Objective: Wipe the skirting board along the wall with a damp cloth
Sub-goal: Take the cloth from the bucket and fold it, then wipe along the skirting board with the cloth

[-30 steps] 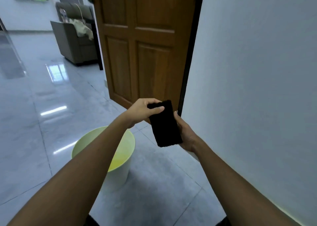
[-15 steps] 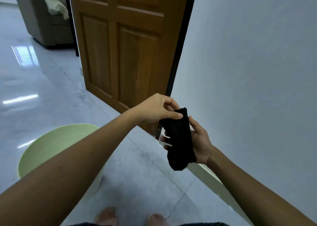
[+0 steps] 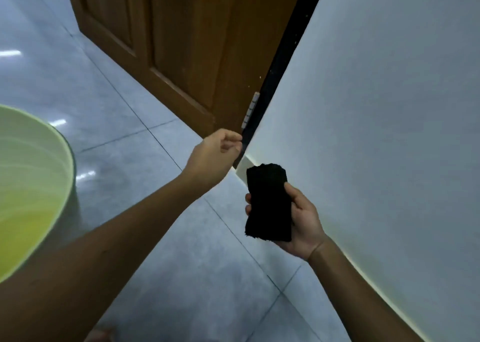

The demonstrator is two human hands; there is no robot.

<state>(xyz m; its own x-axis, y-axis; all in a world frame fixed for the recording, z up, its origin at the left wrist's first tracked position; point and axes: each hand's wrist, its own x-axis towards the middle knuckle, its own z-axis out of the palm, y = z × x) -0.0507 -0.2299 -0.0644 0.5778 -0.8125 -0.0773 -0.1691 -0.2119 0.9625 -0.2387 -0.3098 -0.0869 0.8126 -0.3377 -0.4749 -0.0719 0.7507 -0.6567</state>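
A folded black cloth [image 3: 268,201] is held in the right hand [image 3: 302,221], right of the middle of the frame, in the air and just in front of the pale skirting board [image 3: 244,166] at the foot of the white wall [image 3: 376,134]. The left hand [image 3: 213,157] is loosely curled, with nothing held, near the brown door [image 3: 187,45]. A green bucket [image 3: 28,186] is seen at the left edge, on the grey tiled floor [image 3: 181,263].

— What carries everything here?

— The floor [image 3: 145,276], laid in large glossy grey tiles with thin dark grout lines and bright streaks of reflected light at the left.

— And what stands on it?

— A pale green bucket [image 3: 33,186] at the left edge, its rim cut off by the frame. At the bottom edge, a blurred bare foot [image 3: 100,336] rests on the tiles.
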